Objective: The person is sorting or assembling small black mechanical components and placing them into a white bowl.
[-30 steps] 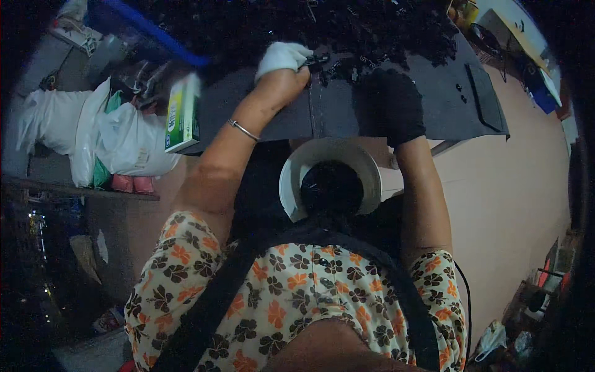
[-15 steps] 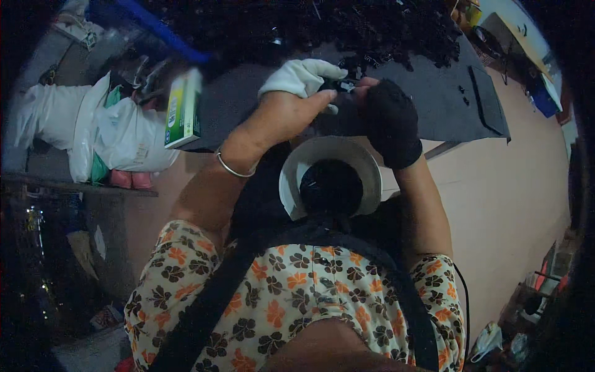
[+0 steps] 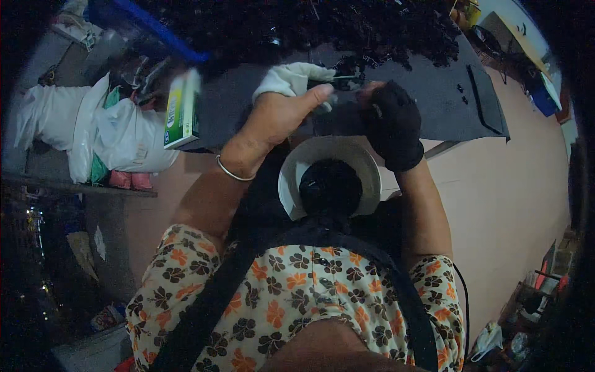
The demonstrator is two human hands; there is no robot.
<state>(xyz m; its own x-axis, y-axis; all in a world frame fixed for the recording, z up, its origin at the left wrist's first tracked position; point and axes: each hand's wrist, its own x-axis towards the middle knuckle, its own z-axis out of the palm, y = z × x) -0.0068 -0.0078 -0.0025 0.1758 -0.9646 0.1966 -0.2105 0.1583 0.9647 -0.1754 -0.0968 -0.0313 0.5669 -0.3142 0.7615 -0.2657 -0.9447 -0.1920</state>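
My left hand (image 3: 288,96), in a white glove that leaves the thumb bare, is bent over the near part of the dark work surface (image 3: 235,93). Thumb and gloved fingers close around a small dark piece too dim to name. A thin pale strip (image 3: 345,77) juts out past the fingertips. My right hand (image 3: 393,118), in a black fingerless glove, is curled a short way to the right, apart from the left. Its fingertips are blurred, and whatever they hold is hidden. Beyond both hands lies a heap of small black parts (image 3: 372,31).
A green and white box (image 3: 183,111) stands at the surface's left edge, beside white plastic bags (image 3: 133,139) on a shelf. A blue bar (image 3: 158,28) slants behind the box. A round white container (image 3: 288,180) sits below the surface's near edge. A dark flat strip (image 3: 485,99) lies at right.
My hands have drawn apart: the left has shifted slightly left, and the right fingertips have pulled away from it. The pale strip at the left fingertips now shows.
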